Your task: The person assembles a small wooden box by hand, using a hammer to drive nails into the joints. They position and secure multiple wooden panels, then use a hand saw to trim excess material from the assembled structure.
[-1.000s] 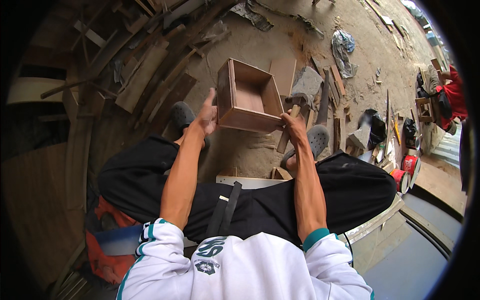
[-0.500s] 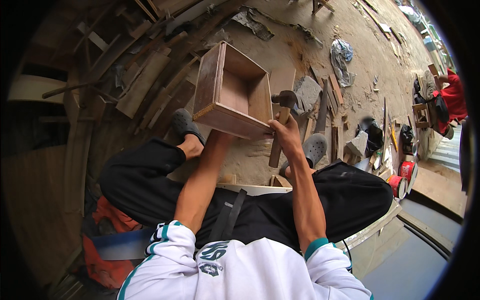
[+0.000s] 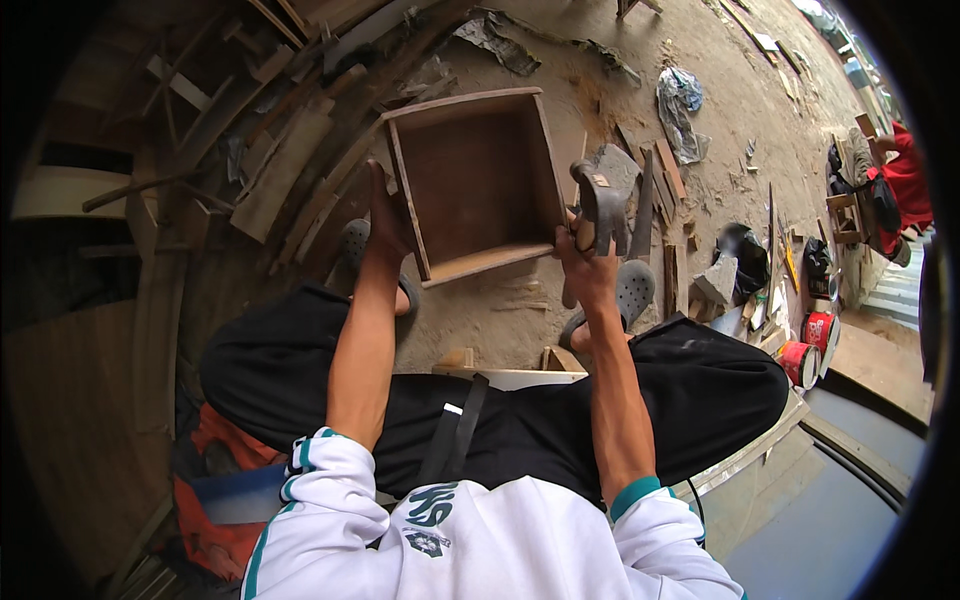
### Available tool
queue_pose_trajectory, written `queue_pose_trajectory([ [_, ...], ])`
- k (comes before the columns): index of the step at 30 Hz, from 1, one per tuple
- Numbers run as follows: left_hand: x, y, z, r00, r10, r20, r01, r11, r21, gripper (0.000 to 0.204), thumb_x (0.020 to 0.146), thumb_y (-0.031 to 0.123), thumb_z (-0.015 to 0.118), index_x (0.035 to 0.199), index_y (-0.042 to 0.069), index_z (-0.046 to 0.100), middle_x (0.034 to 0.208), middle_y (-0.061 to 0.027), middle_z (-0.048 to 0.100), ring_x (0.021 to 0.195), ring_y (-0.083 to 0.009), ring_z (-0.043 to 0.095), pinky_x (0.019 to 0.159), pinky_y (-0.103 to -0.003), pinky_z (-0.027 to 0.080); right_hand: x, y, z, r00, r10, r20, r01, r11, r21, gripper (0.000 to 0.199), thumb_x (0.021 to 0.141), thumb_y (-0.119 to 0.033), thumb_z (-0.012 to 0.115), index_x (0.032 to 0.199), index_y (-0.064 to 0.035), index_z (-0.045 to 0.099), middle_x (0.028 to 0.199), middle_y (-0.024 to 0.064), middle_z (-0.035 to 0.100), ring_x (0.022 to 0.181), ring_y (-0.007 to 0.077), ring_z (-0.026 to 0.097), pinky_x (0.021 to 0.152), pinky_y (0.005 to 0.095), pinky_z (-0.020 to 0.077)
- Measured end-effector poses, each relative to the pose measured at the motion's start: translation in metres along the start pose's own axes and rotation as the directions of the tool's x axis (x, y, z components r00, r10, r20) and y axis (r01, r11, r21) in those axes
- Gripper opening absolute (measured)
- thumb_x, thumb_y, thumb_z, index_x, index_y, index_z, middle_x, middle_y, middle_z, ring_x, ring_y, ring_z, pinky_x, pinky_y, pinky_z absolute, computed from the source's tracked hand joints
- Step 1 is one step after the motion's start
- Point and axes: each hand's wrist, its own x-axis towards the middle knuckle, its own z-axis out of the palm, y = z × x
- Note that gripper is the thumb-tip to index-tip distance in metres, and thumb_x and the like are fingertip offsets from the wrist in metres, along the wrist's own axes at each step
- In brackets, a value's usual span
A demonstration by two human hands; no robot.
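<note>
An open wooden box [image 3: 478,180], shaped like a drawer, is held up in front of me with its hollow side facing me. My left hand [image 3: 386,222] presses against its left side, thumb or finger pointing up and the other fingers mostly hidden behind it. At the lower right corner my right hand [image 3: 588,262] is closed around a hammer [image 3: 604,205] and also touches the box's edge. The hammer's dark metal head stands above my fist, and a bit of the handle shows below.
Planks and offcuts [image 3: 285,170] lie piled at the left. A grey stone block [image 3: 612,172], a hand saw [image 3: 642,205] and a plastic bag [image 3: 682,115] are on the dirt floor ahead. Red cans [image 3: 800,365] stand right of my knee. A person in red [image 3: 905,180] is at the far right.
The box has turned from tilted to nearly square, its opening now toward me. My left hand has come from beneath it to its left side. The hammer has rotated in my right hand.
</note>
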Motion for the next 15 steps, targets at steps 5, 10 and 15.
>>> queue_pose_trajectory([
  [5, 0.012, -0.016, -0.036, 0.985, 0.13, 0.112, -0.118, 0.987, -0.105, 0.069, 0.093, 0.061, 0.045, 0.136, 0.007, 0.05, 0.129, -0.0137, 0.057, 0.115, -0.0307, 0.057, 0.096, -0.044, 0.048, 0.003, -0.022, -0.014, 0.987, -0.018, 0.157, 0.04, 0.99, -0.137, 0.019, 0.082, -0.006, 0.064, 0.096, -0.0045, 0.052, 0.077, 0.0218, 0.063, 0.076, 0.0442, 0.063, 0.06, 0.0436, 0.0489],
  [10, 0.027, -0.011, -0.066, 0.957, 0.29, 0.033, -0.287, 0.955, -0.072, 0.04, 0.099, 0.032, 0.052, 0.129, 0.007, 0.055, 0.123, -0.0096, 0.062, 0.112, -0.0235, 0.059, 0.093, -0.04, 0.05, -0.004, -0.019, -0.006, 0.983, -0.18, -0.021, 0.172, 0.965, -0.195, 0.02, 0.082, -0.005, 0.062, 0.097, -0.0038, 0.05, 0.072, 0.0202, 0.061, 0.069, 0.0423, 0.064, 0.058, 0.042, 0.0483],
  [15, 0.031, -0.025, -0.039, 0.959, 0.282, -0.006, -0.282, 0.959, -0.031, 0.029, 0.097, 0.022, 0.056, 0.121, 0.006, 0.06, 0.116, -0.0059, 0.064, 0.108, -0.0176, 0.061, 0.091, -0.034, 0.049, -0.006, -0.014, -0.015, 0.968, -0.231, -0.098, 0.203, 0.95, -0.239, 0.023, 0.08, -0.004, 0.064, 0.098, -0.0031, 0.05, 0.07, 0.0151, 0.059, 0.063, 0.0345, 0.062, 0.058, 0.0393, 0.0484],
])
